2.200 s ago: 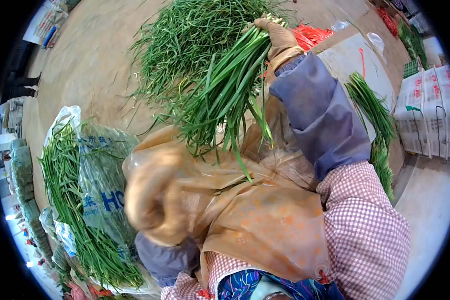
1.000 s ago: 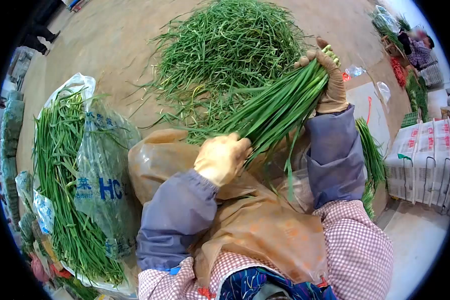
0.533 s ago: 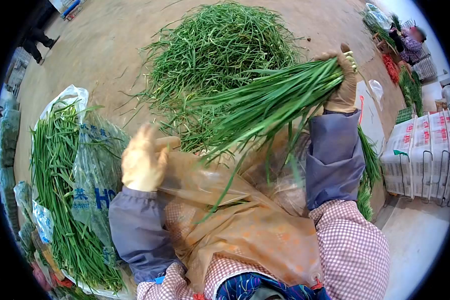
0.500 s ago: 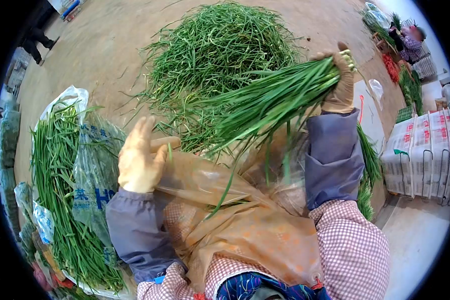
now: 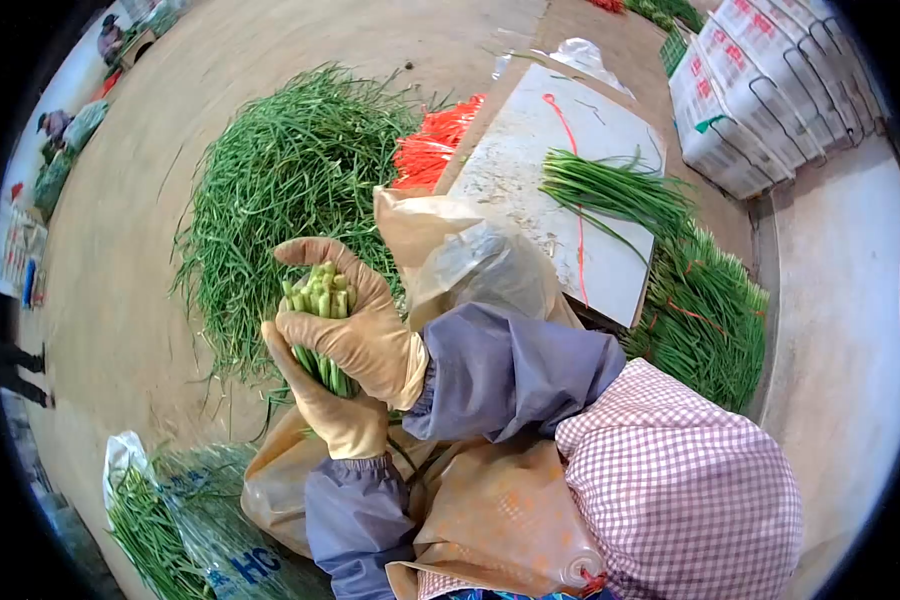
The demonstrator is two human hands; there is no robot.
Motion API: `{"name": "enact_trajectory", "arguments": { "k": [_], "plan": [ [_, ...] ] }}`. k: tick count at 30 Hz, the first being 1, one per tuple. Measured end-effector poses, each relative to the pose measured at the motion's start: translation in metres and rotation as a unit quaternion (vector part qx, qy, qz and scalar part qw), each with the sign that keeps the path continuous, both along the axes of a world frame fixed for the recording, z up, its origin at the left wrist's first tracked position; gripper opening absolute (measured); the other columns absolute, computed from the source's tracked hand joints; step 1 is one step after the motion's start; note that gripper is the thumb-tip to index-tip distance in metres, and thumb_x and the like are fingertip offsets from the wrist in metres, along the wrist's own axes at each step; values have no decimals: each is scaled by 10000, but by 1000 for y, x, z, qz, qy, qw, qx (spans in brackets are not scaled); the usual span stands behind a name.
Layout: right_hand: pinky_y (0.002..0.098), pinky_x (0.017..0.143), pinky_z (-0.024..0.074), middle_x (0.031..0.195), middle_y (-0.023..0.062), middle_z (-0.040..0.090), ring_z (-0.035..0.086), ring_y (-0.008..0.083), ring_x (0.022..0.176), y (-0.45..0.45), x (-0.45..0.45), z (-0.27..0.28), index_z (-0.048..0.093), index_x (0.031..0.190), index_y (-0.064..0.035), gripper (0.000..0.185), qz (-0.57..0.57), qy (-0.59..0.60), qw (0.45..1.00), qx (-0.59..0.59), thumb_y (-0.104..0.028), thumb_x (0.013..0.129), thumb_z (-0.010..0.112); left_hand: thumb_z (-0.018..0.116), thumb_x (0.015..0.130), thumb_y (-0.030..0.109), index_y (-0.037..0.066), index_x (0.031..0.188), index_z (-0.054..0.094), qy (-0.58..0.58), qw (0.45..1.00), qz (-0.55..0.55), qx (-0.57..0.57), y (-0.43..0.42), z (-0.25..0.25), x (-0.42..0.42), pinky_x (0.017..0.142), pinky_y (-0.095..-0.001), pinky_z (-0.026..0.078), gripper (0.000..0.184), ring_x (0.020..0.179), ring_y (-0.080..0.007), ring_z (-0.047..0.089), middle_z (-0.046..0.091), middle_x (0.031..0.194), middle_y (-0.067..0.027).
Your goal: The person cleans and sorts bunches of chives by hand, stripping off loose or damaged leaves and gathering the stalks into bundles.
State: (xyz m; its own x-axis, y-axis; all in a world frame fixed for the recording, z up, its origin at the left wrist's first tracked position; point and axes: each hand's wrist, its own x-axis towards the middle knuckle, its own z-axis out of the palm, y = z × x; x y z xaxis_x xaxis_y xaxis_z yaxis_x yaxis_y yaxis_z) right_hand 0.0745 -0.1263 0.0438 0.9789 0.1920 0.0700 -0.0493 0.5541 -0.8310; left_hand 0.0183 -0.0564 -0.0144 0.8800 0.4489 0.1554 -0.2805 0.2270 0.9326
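My right hand (image 5: 360, 325), in a tan glove, is closed round a bunch of green stalks (image 5: 322, 300) above the apron on my lap. The cut pale ends point up between thumb and fingers. My left hand (image 5: 335, 410), also gloved, lies against the lower left side of the same bunch, just below my right hand; most of its fingers are hidden. Beyond them lies a large heap of loose green leaves (image 5: 280, 190) on the floor. A smaller bunch (image 5: 615, 190) rests on a white board (image 5: 510, 150) to the right, with a red strip on it.
Red strips (image 5: 436, 142) lie beside the board. Tied green bundles (image 5: 710, 320) are stacked right of it, with white crates (image 5: 740, 110) behind. A plastic bag of greens (image 5: 230, 510) stands at the lower left. Two people sit far off at the upper left; another person's legs show at the left edge.
The view has turned toward the right, showing the board. The bunch has come from outstretched at the right to upright before me, and my left hand has moved from apart to against it.
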Motion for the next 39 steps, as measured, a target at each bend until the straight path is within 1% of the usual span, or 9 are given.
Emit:
{"name": "enact_trajectory", "arguments": {
  "k": [1,7,11,14,17,22,31,35,39],
  "plan": [
    [204,735,493,876,-69,559,525,30,790,-6,1,4,529,1261,-123,506,4,12,1000,25,-20,812,737,693,844,8,124,1508,215,-22,971,4,236,-2,-7,-5,1064,-397,408,827,1279,-256,442,325,1472,-143],
    [305,960,445,1140,13,549,522,128,1063,-37,6,17,221,1523,-158,1022,80,-94,989,80,-87,718,846,656,899,104,32,1387,386,70,990,-67,98,12,-14,-17,934,-361,501,562,1095,-242,588,554,1257,-154],
    [338,1040,367,1373,37,435,456,183,1157,-51,8,-20,-43,1549,-183,1331,217,-115,965,89,-110,614,903,556,961,175,-35,1352,392,93,931,-88,341,6,32,-18,893,-340,506,473,1072,-236,592,559,1219,-171],
    [331,915,465,1076,23,669,587,132,1001,-45,-7,-42,595,1181,-72,612,89,-176,979,-42,-162,653,890,535,968,172,-26,1412,339,85,975,-119,166,-27,37,-10,978,-357,461,524,1156,-240,555,525,1308,-155],
    [314,850,495,999,33,689,609,131,935,-71,-10,-20,648,1073,-57,464,3,-117,992,46,-176,682,867,468,964,46,-1,1415,359,67,933,-225,-272,-52,58,2,1044,-374,425,466,1216,-251,520,495,1346,-143],
    [319,812,518,947,55,687,633,135,871,-140,-5,12,665,1021,-45,341,33,9,997,74,-181,741,805,670,764,-5,9,1250,475,1,835,-195,514,-89,85,15,909,-362,487,524,1064,-263,610,622,1132,-186],
    [310,744,559,906,68,653,637,142,766,-377,32,130,531,1242,-58,493,33,-83,993,-78,-249,831,724,674,761,29,32,1190,557,196,793,-395,420,-89,39,-12,700,-340,542,445,782,-272,696,699,867,-151],
    [298,834,521,1047,64,674,629,147,898,-432,52,112,565,1252,-18,523,-137,-157,740,-639,-122,776,755,669,766,14,34,1251,546,168,789,-368,463,-61,38,-21,751,-324,538,501,804,-236,693,689,825,-117],
    [362,946,480,1148,184,624,601,326,1080,-390,57,-14,475,1339,-37,751,-60,-181,566,-802,-159,682,819,705,779,58,32,1285,525,186,784,-366,466,-49,37,-35,799,-343,530,538,861,-254,688,693,890,-131]
  ]
}}
